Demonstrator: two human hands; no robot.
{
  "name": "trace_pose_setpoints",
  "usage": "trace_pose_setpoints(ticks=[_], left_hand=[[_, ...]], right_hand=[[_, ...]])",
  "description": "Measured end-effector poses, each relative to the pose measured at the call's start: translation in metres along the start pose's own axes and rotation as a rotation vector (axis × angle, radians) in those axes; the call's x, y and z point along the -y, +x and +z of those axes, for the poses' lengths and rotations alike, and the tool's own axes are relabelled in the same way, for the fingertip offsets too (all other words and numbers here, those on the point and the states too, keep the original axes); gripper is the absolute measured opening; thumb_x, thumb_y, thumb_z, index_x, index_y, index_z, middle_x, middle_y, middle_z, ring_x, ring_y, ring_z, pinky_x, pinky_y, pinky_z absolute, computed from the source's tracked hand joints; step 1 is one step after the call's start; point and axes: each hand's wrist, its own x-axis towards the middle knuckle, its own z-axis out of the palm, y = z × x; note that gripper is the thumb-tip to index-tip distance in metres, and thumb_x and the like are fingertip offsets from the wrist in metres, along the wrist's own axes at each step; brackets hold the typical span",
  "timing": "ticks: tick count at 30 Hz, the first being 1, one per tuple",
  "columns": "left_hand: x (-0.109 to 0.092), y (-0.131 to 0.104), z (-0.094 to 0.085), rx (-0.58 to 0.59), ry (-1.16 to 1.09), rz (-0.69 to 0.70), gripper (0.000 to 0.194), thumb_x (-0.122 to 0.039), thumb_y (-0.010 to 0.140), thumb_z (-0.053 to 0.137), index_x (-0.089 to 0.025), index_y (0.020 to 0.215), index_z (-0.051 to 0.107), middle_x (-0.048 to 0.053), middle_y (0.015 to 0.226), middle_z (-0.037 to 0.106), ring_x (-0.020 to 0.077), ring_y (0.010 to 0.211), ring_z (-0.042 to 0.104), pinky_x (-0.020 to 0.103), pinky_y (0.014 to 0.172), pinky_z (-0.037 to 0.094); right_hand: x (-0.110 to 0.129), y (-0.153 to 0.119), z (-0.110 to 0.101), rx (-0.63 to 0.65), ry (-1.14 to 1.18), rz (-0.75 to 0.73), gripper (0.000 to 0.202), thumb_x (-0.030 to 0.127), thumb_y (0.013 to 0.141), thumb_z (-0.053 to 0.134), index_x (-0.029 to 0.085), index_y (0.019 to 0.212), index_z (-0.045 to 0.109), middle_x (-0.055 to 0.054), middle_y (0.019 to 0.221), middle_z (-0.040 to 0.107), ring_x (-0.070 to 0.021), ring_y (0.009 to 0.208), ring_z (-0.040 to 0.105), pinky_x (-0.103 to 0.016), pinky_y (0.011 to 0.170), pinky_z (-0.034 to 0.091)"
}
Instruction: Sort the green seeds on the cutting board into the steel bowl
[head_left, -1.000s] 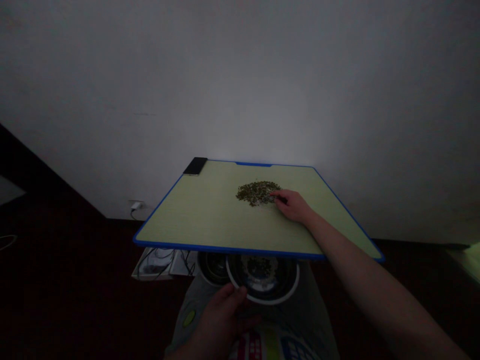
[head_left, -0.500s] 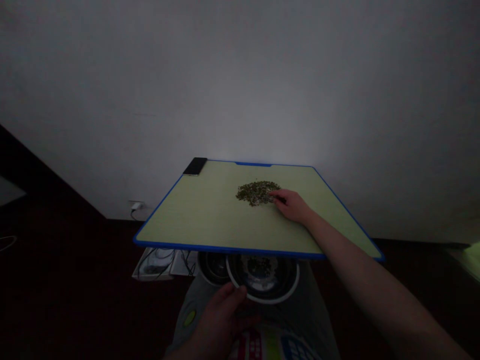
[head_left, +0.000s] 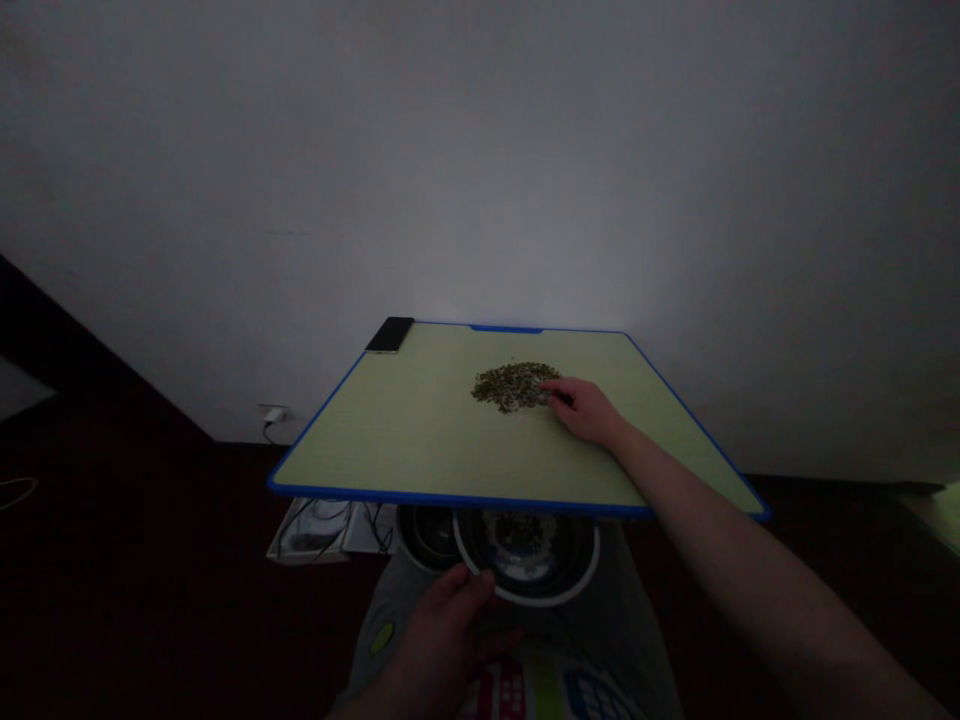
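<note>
Head view showed almost nothing changed over the last second: the right hand (head_left: pixel 585 410) stayed at the right edge of the pile of small green bits (head_left: pixel 514 385) on the blue-edged table (head_left: pixel 420 440), fingers loosely curled, touching the pile; whether it pinched any was unclear. The left hand (head_left: pixel 442 635) kept its fingers on the bowl (head_left: pixel 525 550) rim below the table edge. A phone (head_left: pixel 391 333) lay at the far left corner, well apart; nothing blocked the pile.

Both forearms are bare, and grey trousers (head_left: pixel 615 620) cover the lap.
</note>
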Motion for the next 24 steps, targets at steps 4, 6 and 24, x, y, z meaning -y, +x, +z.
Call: trace_pose_setpoints(ticks=[4,6,24], left_hand=[[0.0016,0.0002,-0.0008,0.004,0.02,-0.007,0.014,-0.025,0.076,0.073,-0.016,0.085,0.068,0.006,0.083,0.075,0.0199,0.079,0.068,0.039,0.073,0.059],[0.0032,0.0013,-0.0027,0.005,0.008,-0.009,0.017,-0.027,0.075,0.074,-0.017,0.086,0.068,0.005,0.083,0.075,0.0202,0.079,0.068,0.039,0.072,0.058],[0.0045,0.0013,-0.0023,-0.001,-0.023,-0.001,0.027,-0.031,0.063,0.083,-0.018,0.082,0.069,0.004,0.084,0.074,0.0206,0.08,0.066,0.038,0.07,0.059]], right_hand=[[-0.0005,0.0002,0.0022,0.002,-0.004,-0.022,0.034,0.021,0.086,0.051,0.018,0.113,0.071,-0.009,0.096,0.072,-0.0198,0.083,0.064,-0.033,0.077,0.049],[-0.0008,0.0003,0.0031,0.0,-0.005,-0.035,0.033,0.021,0.087,0.051,0.018,0.113,0.071,-0.009,0.095,0.072,-0.0194,0.082,0.064,-0.032,0.076,0.049],[0.0048,0.0003,0.0033,0.0,-0.031,-0.057,0.034,0.02,0.087,0.051,0.016,0.114,0.071,-0.009,0.091,0.072,-0.0183,0.079,0.062,-0.03,0.073,0.046]])
